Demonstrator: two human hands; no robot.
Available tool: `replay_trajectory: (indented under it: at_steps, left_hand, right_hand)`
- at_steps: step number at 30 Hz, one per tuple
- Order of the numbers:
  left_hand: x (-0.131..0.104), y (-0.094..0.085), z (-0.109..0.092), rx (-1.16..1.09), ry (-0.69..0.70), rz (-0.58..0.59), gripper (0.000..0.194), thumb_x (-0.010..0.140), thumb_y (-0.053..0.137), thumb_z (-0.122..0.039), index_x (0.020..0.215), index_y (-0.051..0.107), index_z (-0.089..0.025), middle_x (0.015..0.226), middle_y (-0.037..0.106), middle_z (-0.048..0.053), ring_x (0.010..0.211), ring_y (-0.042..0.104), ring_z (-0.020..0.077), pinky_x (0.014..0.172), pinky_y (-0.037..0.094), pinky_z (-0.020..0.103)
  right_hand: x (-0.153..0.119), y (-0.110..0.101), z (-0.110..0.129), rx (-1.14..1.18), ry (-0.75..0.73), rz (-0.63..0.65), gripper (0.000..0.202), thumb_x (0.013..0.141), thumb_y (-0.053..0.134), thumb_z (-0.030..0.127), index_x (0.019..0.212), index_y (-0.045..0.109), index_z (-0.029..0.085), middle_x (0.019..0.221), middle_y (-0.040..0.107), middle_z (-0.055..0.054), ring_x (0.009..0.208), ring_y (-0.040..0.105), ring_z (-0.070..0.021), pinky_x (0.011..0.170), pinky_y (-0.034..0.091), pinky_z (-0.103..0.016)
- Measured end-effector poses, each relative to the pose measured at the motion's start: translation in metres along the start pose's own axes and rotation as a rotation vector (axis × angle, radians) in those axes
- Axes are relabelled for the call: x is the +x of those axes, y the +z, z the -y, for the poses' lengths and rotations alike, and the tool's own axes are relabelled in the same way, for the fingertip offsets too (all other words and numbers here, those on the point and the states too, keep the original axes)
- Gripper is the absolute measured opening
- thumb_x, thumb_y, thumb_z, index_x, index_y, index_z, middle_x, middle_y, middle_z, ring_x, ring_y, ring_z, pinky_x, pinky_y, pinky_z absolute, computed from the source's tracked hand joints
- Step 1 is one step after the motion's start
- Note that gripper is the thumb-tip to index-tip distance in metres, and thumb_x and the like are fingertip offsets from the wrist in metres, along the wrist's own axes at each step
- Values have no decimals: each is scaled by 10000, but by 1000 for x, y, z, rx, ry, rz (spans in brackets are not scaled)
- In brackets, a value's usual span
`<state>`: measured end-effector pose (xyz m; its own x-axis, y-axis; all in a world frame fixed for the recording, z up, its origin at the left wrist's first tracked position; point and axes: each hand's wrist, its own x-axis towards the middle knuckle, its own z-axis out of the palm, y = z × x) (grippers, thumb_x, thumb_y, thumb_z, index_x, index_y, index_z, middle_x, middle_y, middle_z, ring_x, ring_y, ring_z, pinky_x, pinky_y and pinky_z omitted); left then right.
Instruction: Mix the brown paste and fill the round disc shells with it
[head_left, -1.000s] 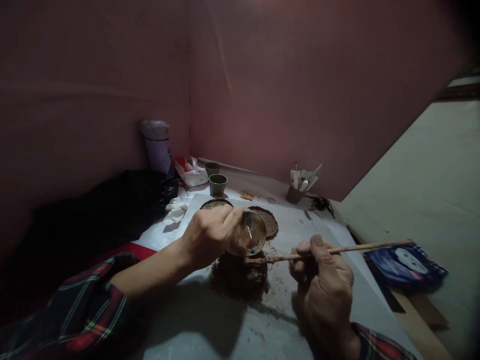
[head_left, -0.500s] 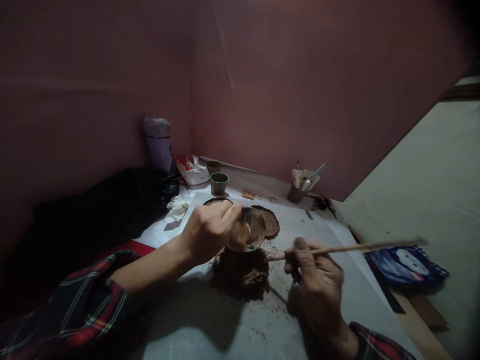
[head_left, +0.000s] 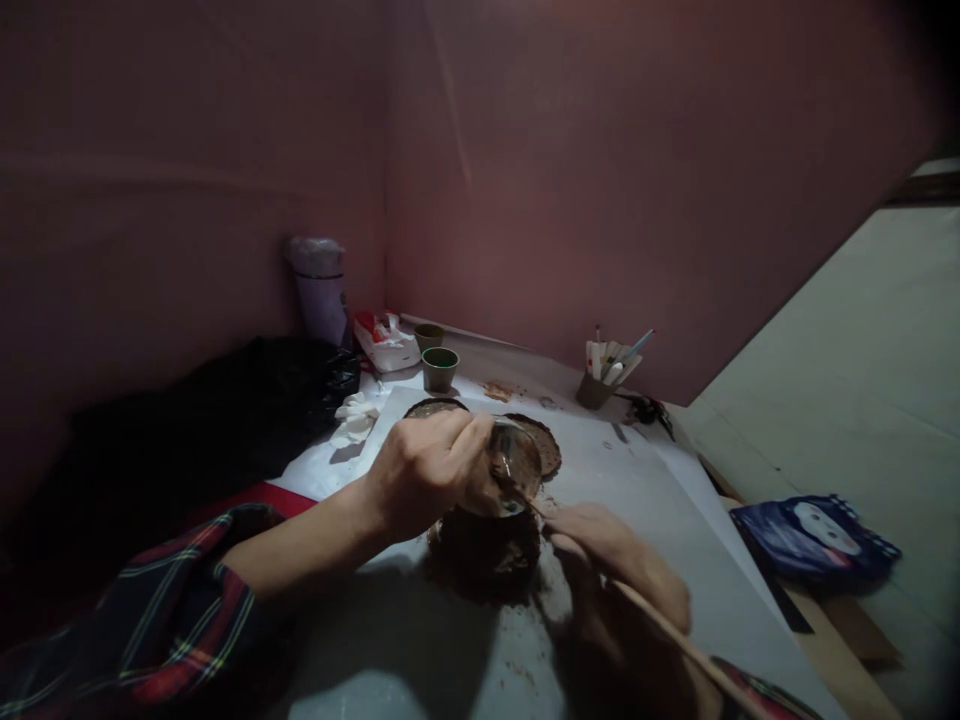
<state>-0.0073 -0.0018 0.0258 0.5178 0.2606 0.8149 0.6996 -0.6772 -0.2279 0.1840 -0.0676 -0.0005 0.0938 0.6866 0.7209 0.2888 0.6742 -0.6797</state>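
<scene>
My left hand [head_left: 431, 462] is closed on the rim of a clear bowl [head_left: 519, 455], tilted over the table with brown, muddy stuff inside. In my right hand [head_left: 615, 560] is a long thin wooden stick [head_left: 694, 655], perhaps a brush; its tip reaches to the bowl's lower right edge. Right under the bowl lies a dark brown, wet-looking lump [head_left: 487, 555] on the white sheet. Behind the bowl sits a flat round brown disc [head_left: 546, 445], and another disc [head_left: 435, 405] is partly hidden by my left hand.
Two small cups [head_left: 439, 370] stand at the back, near a white and red packet [head_left: 388, 342]. A holder [head_left: 595, 390] with pens is at the back right. Black plastic [head_left: 247, 400] and crumpled white tissue [head_left: 355, 418] lie left. A blue pouch [head_left: 817, 540] is at the right.
My right hand has moved left and turned, bringing the stick's tip from beside the lump up to the bowl. The stick's back end has swung down. My left hand stays nearly still with the bowl.
</scene>
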Motion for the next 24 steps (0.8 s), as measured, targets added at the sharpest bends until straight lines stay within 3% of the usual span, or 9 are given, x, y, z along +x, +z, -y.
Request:
replay_trajectory:
  at_steps: [1,4,9,13,19,24]
  left_hand:
    - [0,0,-1,-5,10,-5,190,903,397,-109,884,584,-81,608,582,34,564,552,134,477,431,234]
    - [0,-1,-4,-14,43,-26,182,908,400,-117,961,564,-56,672,625,63,639,598,147,529,481,244]
    - [0,0,-6,-40,40,-25,199,912,384,-130,973,557,-54,662,624,60,603,586,136,517,484,237]
    - [1,0,-4,-42,18,-26,196,907,383,-103,943,571,-61,645,614,56,601,580,136,519,480,235]
    - [-2,2,1,-15,-18,-18,175,899,421,-131,866,585,-80,618,590,43,561,543,133,493,442,235]
    - [-3,2,3,4,-28,-9,188,890,406,-101,871,592,-89,614,584,31,555,529,123,486,424,223]
  right_hand:
    - [-1,1,-1,-36,-118,98,89,790,629,194,775,713,219,692,694,-47,622,629,-180,576,499,-298]
    - [-1,4,-3,-98,-30,136,133,834,575,206,782,697,200,683,675,-44,614,608,-165,570,489,-278]
    - [6,8,-4,232,444,-73,246,809,623,384,705,644,161,533,589,-4,440,496,-105,385,389,-200]
    - [14,5,-7,488,642,-252,291,712,705,422,660,623,148,437,551,12,365,461,-83,332,349,-167]
    - [16,2,-9,531,665,-362,306,696,712,415,605,601,144,405,511,35,327,424,-58,309,309,-146]
    - [11,-1,-16,315,651,-176,348,724,699,451,623,604,132,399,536,20,308,381,-41,293,255,-137]
